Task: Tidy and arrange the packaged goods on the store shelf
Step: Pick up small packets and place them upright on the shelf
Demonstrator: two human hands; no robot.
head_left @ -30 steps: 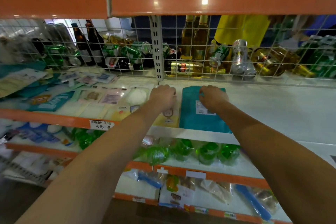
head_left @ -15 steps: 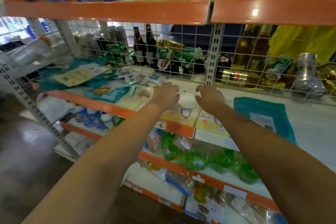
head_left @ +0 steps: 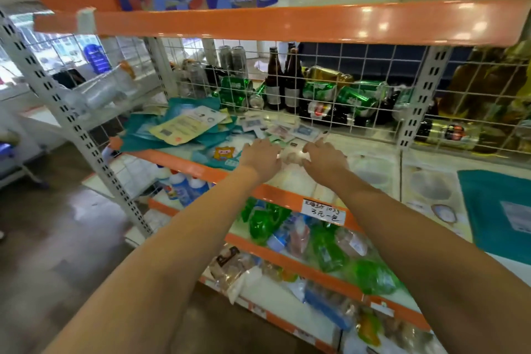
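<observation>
- Two hands are in view. The left hand (head_left: 260,156) and the right hand (head_left: 326,158) lie palm down on the middle shelf (head_left: 184,165), fingers curled around one small white packet (head_left: 291,156) held between them.
- Grip state: both grips are partly closed and touch opposite sides of the white packet.
- One teal pouch (head_left: 498,215) lies flat on the shelf, well apart to the right of the hands.
- One pile of teal and yellow packets (head_left: 178,126) lies at the left end of the shelf; exact count cannot be told.
- Three brown bottles (head_left: 287,80) stand upright behind the wire grid (head_left: 359,89); several green cans (head_left: 339,95) lie on their sides near them.
- One handwritten price tag (head_left: 323,211) is fixed to the shelf's orange edge.
- Change from the earlier frame: both hands now sit further left along the shelf, away from the teal pouch, and have closed in on the white packet.
</observation>
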